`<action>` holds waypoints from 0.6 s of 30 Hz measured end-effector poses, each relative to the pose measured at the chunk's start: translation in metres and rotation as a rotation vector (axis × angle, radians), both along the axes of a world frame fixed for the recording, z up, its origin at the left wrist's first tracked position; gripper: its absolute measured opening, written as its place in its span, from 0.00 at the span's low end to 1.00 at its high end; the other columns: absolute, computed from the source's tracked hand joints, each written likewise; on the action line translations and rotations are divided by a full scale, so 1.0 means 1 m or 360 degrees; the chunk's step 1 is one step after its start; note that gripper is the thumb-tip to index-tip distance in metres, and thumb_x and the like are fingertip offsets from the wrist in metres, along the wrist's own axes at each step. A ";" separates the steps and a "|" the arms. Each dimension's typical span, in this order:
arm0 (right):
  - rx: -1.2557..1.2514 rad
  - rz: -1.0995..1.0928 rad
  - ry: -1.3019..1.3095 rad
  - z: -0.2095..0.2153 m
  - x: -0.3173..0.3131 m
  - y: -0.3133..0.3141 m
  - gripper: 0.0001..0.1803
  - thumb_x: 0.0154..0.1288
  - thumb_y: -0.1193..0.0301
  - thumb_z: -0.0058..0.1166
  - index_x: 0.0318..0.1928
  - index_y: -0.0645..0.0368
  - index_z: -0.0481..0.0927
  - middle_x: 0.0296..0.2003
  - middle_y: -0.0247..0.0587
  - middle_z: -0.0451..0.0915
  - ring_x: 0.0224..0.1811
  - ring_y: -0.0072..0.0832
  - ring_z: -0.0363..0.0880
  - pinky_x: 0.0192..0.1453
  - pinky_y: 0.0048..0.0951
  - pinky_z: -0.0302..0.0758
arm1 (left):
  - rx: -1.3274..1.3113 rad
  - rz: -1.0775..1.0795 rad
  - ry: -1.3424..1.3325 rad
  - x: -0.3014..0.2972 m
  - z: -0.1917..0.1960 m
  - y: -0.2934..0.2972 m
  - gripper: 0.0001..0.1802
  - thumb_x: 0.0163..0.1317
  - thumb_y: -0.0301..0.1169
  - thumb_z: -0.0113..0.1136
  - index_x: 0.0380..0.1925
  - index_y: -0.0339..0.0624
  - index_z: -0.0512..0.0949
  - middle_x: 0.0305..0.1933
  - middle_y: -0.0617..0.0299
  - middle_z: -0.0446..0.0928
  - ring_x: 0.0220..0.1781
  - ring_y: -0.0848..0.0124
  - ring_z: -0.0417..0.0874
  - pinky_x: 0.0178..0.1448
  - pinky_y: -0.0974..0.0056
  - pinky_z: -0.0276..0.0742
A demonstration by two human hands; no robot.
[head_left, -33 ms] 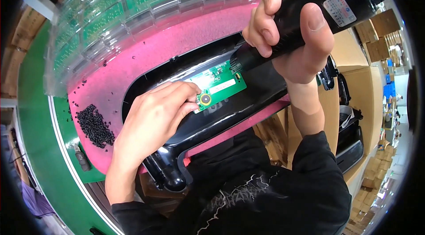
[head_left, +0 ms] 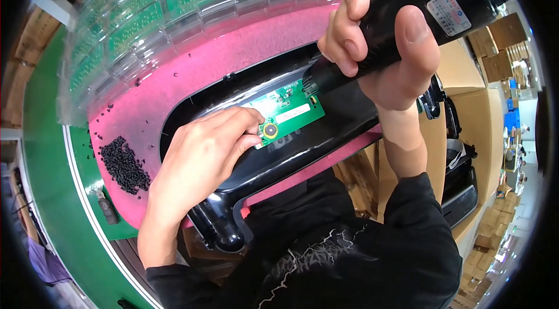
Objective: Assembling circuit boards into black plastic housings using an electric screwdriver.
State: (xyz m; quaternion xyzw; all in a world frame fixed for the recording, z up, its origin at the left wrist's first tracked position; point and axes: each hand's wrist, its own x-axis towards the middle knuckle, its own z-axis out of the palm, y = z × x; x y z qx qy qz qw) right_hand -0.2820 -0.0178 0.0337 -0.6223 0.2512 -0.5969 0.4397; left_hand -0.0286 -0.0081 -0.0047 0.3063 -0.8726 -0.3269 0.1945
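The person's right hand (head_left: 378,47) is wrapped tight around a fat black power screwdriver (head_left: 407,12). Its thin tip points down at the top edge of a small green circuit board (head_left: 286,112). The left hand (head_left: 201,157) lies flat, and its fingertips (head_left: 251,125) press on the left end of the board. That hand is not closed on anything; it only pushes down.

The board sits inside a long black plastic shell (head_left: 326,134). The shell lies on a pink foam pad (head_left: 192,70) on the bench, right in front of the person.

I think the board is light, thin and stiff, and easy to crack. It is best held by its edges, or pressed on a bare spot, not on the tiny parts. The screwdriver looks heavy, so it needs a full, firm fist.

The board is bright green with a white strip on it and a round gold and grey button near the fingertips. The shell is shiny and smooth, so it may slide, but the soft foam helps it stay put.

A pile of tiny black screws (head_left: 122,163) lies on the left of the foam. Clear trays of more green boards (head_left: 174,0) sit behind it.
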 end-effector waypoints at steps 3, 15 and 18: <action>-0.0008 0.0060 0.0127 0.000 0.005 -0.004 0.27 0.70 0.46 0.46 0.43 0.62 0.70 0.20 0.33 0.68 0.16 0.19 0.62 0.23 0.22 0.61 | 0.0085 0.0051 -0.0077 -0.001 0.004 0.000 0.09 0.61 0.25 0.64 0.34 0.35 0.72 0.45 0.55 0.84 0.40 0.51 0.84 0.44 0.55 0.80; 0.0114 -0.0085 0.0201 0.006 0.013 0.003 0.29 0.71 0.44 0.43 0.45 0.61 0.70 0.20 0.30 0.67 0.16 0.19 0.61 0.24 0.24 0.61 | 0.0067 0.0080 -0.0070 0.002 0.001 0.003 0.08 0.62 0.26 0.63 0.34 0.35 0.74 0.45 0.55 0.85 0.41 0.51 0.85 0.43 0.55 0.81; 0.0118 0.0011 -0.0031 0.006 0.014 0.012 0.31 0.71 0.41 0.45 0.46 0.60 0.71 0.21 0.30 0.69 0.17 0.18 0.64 0.26 0.24 0.62 | 0.0051 0.0115 -0.0029 0.003 0.000 0.003 0.07 0.63 0.27 0.64 0.34 0.35 0.76 0.44 0.55 0.85 0.41 0.52 0.86 0.43 0.56 0.81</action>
